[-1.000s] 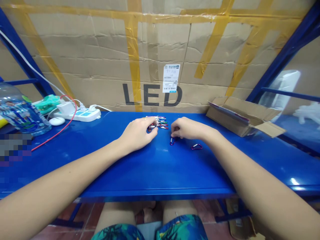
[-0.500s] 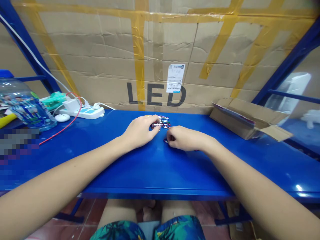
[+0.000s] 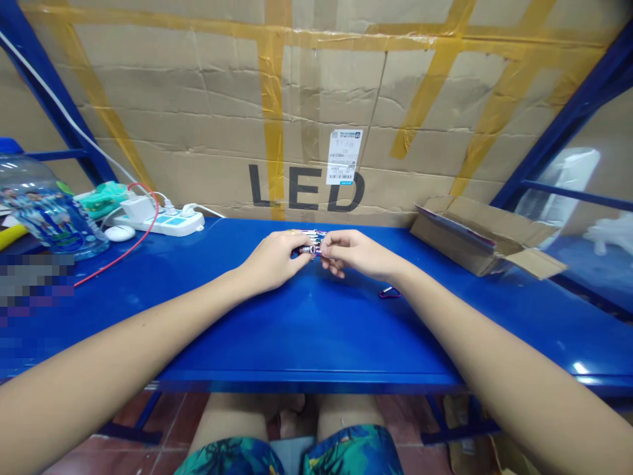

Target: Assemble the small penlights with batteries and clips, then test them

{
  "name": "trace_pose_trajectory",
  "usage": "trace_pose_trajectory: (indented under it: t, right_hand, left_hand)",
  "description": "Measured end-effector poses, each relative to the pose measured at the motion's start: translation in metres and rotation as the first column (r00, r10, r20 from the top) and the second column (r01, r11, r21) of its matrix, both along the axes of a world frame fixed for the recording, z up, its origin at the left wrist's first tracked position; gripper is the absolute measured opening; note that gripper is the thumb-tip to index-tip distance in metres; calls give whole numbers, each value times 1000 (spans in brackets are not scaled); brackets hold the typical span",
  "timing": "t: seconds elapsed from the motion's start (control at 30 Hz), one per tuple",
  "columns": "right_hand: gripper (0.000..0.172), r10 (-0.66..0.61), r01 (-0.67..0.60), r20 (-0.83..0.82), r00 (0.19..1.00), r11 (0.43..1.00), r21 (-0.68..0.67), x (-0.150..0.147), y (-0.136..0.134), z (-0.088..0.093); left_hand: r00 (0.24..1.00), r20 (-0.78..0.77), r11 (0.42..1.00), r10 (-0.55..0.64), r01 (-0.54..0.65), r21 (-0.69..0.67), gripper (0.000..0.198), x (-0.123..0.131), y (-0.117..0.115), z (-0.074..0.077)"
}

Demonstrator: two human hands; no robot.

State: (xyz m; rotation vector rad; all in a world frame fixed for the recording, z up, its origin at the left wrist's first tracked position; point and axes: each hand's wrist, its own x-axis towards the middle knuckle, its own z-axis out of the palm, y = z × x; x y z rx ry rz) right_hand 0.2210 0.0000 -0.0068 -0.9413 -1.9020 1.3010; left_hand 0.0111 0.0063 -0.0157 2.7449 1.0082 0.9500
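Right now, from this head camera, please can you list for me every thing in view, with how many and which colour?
Bench top: 1, glossy blue, across the view.
Cardboard wall: 1, brown with yellow tape and printed "LED", behind the bench.
Barcode label: 1, white, on the cardboard.
Open cardboard box: 1, brown, bench right.
Power strip: 1, white, bench back left.
Computer mouse: 1, white, left of the strip.
Cable: 1, red, bench left.
Plastic jug: 1, clear with blue label, far left.
Carabiner clips: several, mixed colours, count unclear, between the hands.
Loose carabiner: 1, purple-red, on the bench.
Left hand: 1, on the clips.
Right hand: 1, on the clips.
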Motion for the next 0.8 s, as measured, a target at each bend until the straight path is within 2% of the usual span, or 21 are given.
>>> trace_pose_trajectory:
  t: [0.13, 0.37, 0.47, 0.6, 0.8]
  right_hand:
    - [13, -83, 72, -162, 983, 995, -74, -7, 1, -6]
    - [17, -184, 173, -216, 959, 982, -69, -17, 0, -11]
    - [16, -210, 215, -185, 960, 977, 6, -18, -2, -11]
    - [14, -264, 269, -56, 963, 952, 146, -18, -2, -10]
    - [13, -376, 285, 95, 922, 822, 493, -10, 4, -11]
  left_hand:
    - [999, 43, 999, 28, -27, -24, 12, 0, 0, 0]
    - [996, 77, 999, 38, -35, -31, 11, 3, -1, -3]
    - [996, 84, 999, 41, -39, -27, 11, 4, -1, -5]
    - [995, 67, 997, 72, -69, -42, 11, 5, -1, -6]
    - [991, 41, 989, 131, -127, -75, 18, 6, -9, 1]
